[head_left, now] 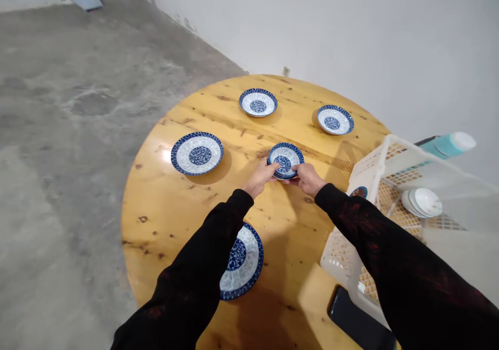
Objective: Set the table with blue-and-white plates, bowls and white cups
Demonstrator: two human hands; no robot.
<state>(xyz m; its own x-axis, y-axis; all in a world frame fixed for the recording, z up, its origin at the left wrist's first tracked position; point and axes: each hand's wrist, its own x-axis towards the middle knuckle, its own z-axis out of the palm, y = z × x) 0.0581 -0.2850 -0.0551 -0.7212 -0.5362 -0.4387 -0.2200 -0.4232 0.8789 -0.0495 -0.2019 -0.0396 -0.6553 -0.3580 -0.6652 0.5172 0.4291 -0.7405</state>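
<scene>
Both hands grip a small stack of blue-and-white saucers point(286, 157) above the middle of the round wooden table point(171, 209). My left hand point(262, 177) is closed on the stack's left edge, thumb on top. On the right edge my right hand point(307, 177) is closed the same way, its fingers reaching underneath. Larger plates of like pattern lie around: one plate point(200, 154) to the left, another plate point(258, 102) at the back, a third plate point(335, 120) at the back right. Nearer me, a plate point(249, 261) is partly covered by my left sleeve.
A white plastic basket point(384, 157) stands at the table's right side, partly behind my right arm. Inside it are stacked white bowls point(424, 202) and a turquoise bottle point(448, 144). A black phone point(360, 319) lies at the near right. The wall point(331, 38) rises behind the table.
</scene>
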